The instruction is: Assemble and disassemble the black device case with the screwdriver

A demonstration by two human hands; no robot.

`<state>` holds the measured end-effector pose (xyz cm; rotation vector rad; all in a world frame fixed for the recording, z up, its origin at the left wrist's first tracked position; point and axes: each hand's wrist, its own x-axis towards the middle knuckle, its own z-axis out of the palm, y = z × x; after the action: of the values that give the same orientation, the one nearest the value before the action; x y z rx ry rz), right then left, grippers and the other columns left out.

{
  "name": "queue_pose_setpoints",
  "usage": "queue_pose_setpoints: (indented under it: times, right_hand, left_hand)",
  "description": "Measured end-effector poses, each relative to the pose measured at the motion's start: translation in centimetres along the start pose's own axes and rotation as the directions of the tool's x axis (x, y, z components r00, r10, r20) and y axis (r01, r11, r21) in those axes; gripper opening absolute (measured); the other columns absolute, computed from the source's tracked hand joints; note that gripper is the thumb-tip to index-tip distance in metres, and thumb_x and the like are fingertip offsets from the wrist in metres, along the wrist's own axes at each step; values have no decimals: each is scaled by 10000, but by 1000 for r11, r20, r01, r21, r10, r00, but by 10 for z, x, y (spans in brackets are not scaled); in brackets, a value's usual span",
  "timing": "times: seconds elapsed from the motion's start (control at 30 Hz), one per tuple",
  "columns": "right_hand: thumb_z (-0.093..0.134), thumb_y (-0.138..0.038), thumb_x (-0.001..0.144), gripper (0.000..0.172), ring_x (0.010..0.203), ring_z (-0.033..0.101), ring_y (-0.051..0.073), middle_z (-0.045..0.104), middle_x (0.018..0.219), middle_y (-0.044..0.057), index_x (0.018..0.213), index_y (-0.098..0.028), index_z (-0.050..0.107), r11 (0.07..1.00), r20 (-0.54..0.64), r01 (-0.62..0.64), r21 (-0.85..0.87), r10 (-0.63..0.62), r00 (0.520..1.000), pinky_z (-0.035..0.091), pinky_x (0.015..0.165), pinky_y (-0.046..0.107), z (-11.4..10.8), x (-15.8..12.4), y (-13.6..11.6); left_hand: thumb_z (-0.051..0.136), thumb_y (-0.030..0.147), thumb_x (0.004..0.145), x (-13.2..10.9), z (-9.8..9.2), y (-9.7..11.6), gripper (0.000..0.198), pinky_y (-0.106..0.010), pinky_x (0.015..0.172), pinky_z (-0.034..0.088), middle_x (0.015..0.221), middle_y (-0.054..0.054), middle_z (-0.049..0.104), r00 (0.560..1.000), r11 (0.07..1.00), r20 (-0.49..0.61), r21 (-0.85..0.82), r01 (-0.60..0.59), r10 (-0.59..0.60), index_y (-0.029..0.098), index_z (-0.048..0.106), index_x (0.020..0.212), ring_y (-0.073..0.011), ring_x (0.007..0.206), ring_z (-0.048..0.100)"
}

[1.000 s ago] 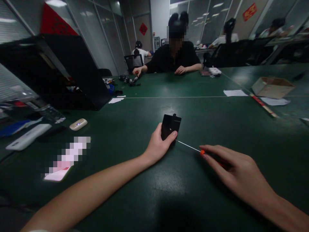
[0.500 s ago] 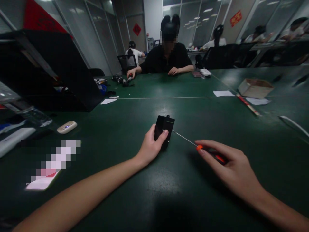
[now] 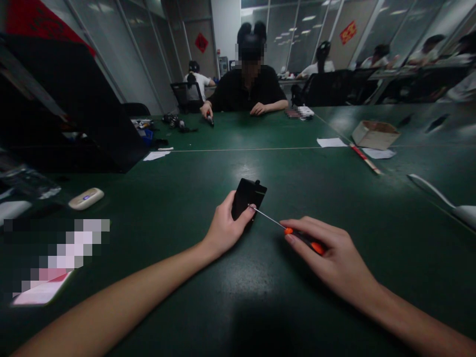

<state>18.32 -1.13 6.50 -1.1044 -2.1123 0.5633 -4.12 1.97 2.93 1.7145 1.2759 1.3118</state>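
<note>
A small black box-shaped device (image 3: pixel 249 195) lies on the green table (image 3: pixel 260 297). My left hand (image 3: pixel 225 228) is closed on its near left side, thumb on top. My right hand (image 3: pixel 327 260) grips the orange handle of a thin screwdriver (image 3: pixel 297 237). Its metal shaft runs up and left, and the tip rests on the device's top near my left thumb.
A person in black sits across the table with hands on it. A large black case (image 3: pixel 74 124) stands at the left, with a small white device (image 3: pixel 86 198) and a phone (image 3: pixel 40 292) nearer me. A cardboard box (image 3: pixel 375 134), papers and a red-and-white stick (image 3: pixel 365 158) lie at the right.
My right hand has shifted the screwdriver left, so its tip went from the device's right edge onto its top. The view has drifted slightly.
</note>
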Motion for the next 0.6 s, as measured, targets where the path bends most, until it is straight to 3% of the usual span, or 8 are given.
queue_pose_setpoints:
  times: [0.2,0.33,0.6]
  right_hand:
    - [605,-308,909,241,906,722,221,761,1029,60,1101,-232,728,999,-3,-51,-9,51,999,582,801,331,0,-1,-4]
    - [537,-344,945,283,831,742,215,782,917,45,1127,-232,722,991,18,-124,41,123,992,600,769,325,-3,-1,-5]
    - [612,-279,895,260,945,711,218,742,1057,63,1132,-226,704,998,-30,-6,-63,4,1000,577,833,338,-2,-3,-1]
  left_hand:
    - [592,443,902,-2,1,1,280,-256,619,389,806,-8,584,1000,995,-29,101,14,-12,183,565,1002,-153,697,515]
    - [604,426,897,-3,1,2,304,-258,639,401,845,-14,615,1000,992,-21,126,3,0,186,563,1079,-156,720,538]
    - [599,429,898,-3,1,3,315,-264,648,404,865,-24,630,1000,991,-5,136,-3,4,179,566,1086,-162,735,550]
